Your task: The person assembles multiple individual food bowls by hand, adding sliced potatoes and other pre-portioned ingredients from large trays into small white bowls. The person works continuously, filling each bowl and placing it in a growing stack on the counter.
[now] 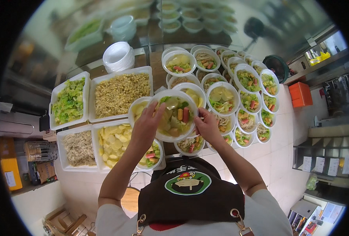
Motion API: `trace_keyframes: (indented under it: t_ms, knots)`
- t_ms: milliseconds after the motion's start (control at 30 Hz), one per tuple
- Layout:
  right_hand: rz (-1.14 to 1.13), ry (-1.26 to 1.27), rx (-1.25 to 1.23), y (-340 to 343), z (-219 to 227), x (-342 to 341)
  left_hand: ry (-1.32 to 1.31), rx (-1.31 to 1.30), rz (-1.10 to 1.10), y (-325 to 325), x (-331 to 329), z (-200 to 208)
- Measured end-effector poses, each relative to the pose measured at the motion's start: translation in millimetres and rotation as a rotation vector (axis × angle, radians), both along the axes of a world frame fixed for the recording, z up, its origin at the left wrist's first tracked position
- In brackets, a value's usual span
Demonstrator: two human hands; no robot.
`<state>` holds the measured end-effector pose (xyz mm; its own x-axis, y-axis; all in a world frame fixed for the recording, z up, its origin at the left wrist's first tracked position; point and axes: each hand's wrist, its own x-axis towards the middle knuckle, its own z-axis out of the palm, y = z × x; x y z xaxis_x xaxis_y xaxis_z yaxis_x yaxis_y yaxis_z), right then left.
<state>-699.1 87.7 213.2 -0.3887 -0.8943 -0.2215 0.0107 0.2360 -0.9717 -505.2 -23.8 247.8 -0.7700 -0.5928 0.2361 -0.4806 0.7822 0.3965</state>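
A white plastic bowl [175, 137] of potato slices, lettuce and pieces of sausage is held up between my hands, above the table. My left hand [146, 124] grips its left rim, fingers reaching over the edge toward the food. On the opposite rim, my right hand [206, 125] has its fingers closed, the thumb side against the bowl. Partly hidden under it are more filled bowls, one [138, 108] by my left fingers and another [194, 94] behind. Left of my left forearm lies a tray of pale yellow potato slices [113, 141].
Other white trays hold chopped lettuce [69, 100], bean sprouts [121, 94] and thin whitish strands [80, 147]. A stack of bowls [118, 57] stands behind them. Rows of filled bowls [223, 98], some stacked, crowd the right side. Beyond are a fan [276, 67] and an orange box [300, 94].
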Motion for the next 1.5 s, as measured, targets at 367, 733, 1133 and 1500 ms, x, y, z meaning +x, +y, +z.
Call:
trace_keyframes:
  t_ms: [367,733,1133,1500]
  knots:
    - [0.007,-0.137,0.054,3,-1,-3,0.287,0.387,0.23,-26,2,28]
    - [0.095,-0.094,0.051,-4,5,13,0.129,0.256,0.29,-17,13,14]
    - [0.064,-0.129,0.03,-1,-10,16,-0.072,-0.072,0.164,-9,1,-3]
    - [-0.332,-0.326,-0.035,-38,-36,-87,0.977,0.788,0.511,-58,81,6]
